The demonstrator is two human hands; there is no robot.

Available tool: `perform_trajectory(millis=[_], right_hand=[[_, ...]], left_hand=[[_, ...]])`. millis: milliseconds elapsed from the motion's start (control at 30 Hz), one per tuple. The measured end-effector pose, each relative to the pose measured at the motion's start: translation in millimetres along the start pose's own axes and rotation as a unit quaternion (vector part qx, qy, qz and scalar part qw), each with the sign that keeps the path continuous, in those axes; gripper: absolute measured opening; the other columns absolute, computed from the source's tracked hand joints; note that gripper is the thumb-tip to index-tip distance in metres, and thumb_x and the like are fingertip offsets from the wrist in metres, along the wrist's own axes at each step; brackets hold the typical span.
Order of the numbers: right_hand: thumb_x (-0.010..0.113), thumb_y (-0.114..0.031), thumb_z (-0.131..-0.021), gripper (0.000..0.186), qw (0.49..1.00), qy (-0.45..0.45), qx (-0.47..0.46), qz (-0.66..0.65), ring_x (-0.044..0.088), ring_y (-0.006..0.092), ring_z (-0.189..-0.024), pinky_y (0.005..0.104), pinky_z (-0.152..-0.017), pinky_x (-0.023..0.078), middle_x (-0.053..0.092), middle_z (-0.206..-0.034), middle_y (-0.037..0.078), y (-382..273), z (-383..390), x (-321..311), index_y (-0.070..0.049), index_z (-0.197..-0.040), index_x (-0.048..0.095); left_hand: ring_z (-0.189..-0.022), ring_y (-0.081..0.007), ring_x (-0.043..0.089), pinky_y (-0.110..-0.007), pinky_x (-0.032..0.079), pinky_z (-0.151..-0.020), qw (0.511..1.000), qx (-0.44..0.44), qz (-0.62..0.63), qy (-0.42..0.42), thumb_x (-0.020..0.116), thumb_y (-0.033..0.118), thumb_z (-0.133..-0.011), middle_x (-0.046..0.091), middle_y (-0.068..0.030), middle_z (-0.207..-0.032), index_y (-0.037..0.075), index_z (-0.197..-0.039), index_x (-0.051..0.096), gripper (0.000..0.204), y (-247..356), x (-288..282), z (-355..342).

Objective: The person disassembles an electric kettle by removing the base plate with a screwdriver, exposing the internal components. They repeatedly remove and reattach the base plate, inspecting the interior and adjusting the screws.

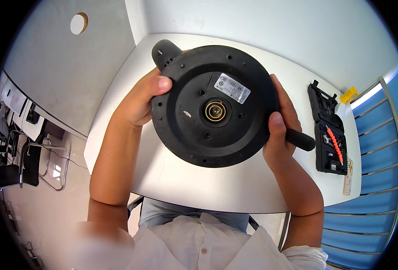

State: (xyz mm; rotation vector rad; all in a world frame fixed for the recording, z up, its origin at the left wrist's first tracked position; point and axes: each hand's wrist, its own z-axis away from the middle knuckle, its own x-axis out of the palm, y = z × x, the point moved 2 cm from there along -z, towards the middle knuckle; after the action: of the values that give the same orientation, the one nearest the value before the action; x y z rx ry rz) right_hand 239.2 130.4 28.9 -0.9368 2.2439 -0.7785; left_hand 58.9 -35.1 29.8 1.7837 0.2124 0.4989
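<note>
A round black plastic appliance base (172,112) is held up over the white table (118,157), its underside toward me, showing a silver label, screw holes and a brass coil at the centre. A short tab juts from its upper left and a dark handle from its lower right. My left hand (143,99) is closed on the left rim, thumb on top. My right hand (282,126) grips the right side by the handle, thumb at the rim and fingers partly hidden behind.
An open black tool case (320,108) with an orange flexible shaft lies on the table's right, beside a small yellow item (348,95). A metal railing (379,146) runs along the right. Walls stand behind and left, with a chair (30,166) on the floor at left.
</note>
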Motion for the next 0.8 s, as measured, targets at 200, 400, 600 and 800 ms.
perform_trajectory(millis=[200, 400, 600, 800], right_hand=[[0.041, -0.039, -0.098, 0.064, 0.998, 0.026, -0.024, -0.061, 0.05, 0.0227, -0.121, 0.0335, -0.103, 0.037, 0.05, -0.131, 0.021, 13.0, 0.5, 1.4, 0.011, -0.137, 0.034], [0.042, -0.039, -0.097, 0.067, 0.989, 0.024, 0.005, -0.143, 0.046, 0.0256, -0.126, 0.0361, -0.106, 0.037, 0.044, -0.136, 0.023, 18.7, 0.6, 1.8, 0.011, -0.139, 0.028], [0.044, -0.043, -0.097, 0.074, 0.967, 0.037, 0.029, -0.251, 0.04, 0.0245, -0.13, 0.0374, -0.107, 0.036, 0.036, -0.143, 0.019, 25.9, 3.5, 15.2, 0.006, -0.144, 0.016], [0.043, -0.038, -0.098, 0.064, 0.927, 0.1, 0.074, -0.352, 0.045, 0.023, -0.127, 0.0367, -0.105, 0.04, 0.042, -0.138, 0.016, 18.5, -6.8, 25.1, 0.004, -0.143, 0.024]], left_hand=[[-0.117, -0.0277, 0.053, -0.033, 0.043, -0.097, 1.0, 0.011, -0.024, -0.006, 0.069, 0.054, -0.067, 0.052, -0.0218, -0.125, -0.006, -0.135, 0.039, 0.095, 3.1, 4.1, 1.0], [-0.116, -0.0281, 0.053, -0.034, 0.043, -0.097, 0.999, 0.028, -0.034, 0.019, 0.069, 0.052, -0.069, 0.053, -0.0219, -0.124, -0.005, -0.134, 0.04, 0.091, 4.3, 12.2, 2.3], [-0.109, -0.0243, 0.057, -0.034, 0.047, -0.093, 0.997, 0.019, 0.025, 0.074, 0.067, 0.043, -0.074, 0.057, -0.0185, -0.115, -0.004, -0.126, 0.046, 0.073, 2.8, 18.1, 1.6], [-0.085, -0.0223, 0.066, -0.029, 0.056, -0.075, 0.978, 0.045, 0.074, 0.188, 0.065, 0.035, -0.08, 0.063, -0.0166, -0.1, -0.007, -0.117, 0.049, 0.058, 4.4, 29.7, -1.5]])
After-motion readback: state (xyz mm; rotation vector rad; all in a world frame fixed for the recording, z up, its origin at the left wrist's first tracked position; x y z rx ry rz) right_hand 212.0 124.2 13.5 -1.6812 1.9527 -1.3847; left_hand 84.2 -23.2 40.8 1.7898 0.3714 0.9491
